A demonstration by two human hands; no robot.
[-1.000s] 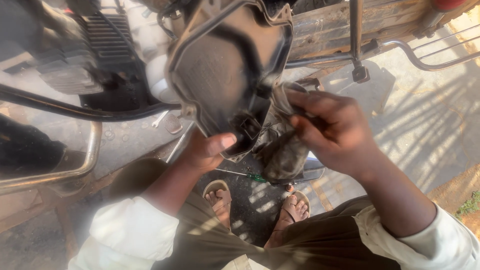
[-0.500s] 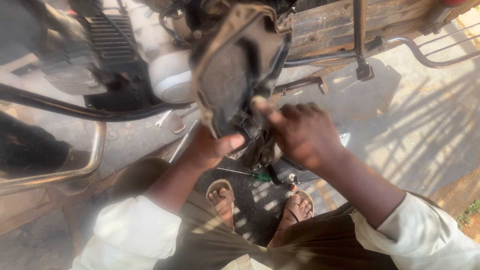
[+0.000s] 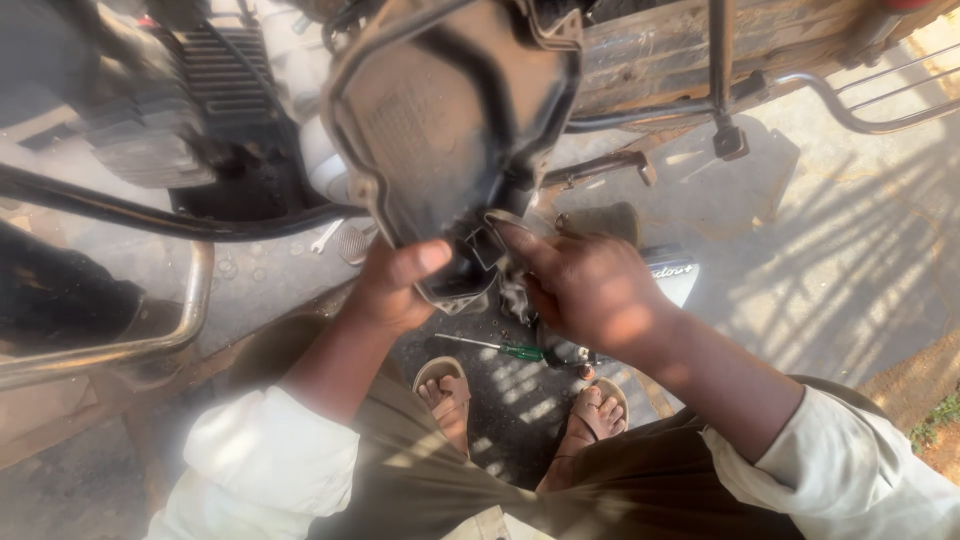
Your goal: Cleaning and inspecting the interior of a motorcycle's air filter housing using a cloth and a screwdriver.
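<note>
Both hands risen, left hand [image 3: 392, 290] gripping one dusty cover [image 3: 450, 130], right hand [image 3: 590, 290] perhaps pinching one rag [image 3: 515, 295], one screwdriver [image 3: 495, 348] below

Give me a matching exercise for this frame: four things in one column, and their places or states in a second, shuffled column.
Things:
1. large dusty dark plastic cover
2. green-handled screwdriver
3. left hand
4. right hand

Places or states:
A. lying on the ground near the sandalled feet
B. thumb pressed on the cover's lower edge
C. held up in front of the engine
D. fingers at the cover's bottom connector, a grey rag beneath

Pairs: 1-C, 2-A, 3-B, 4-D
</note>
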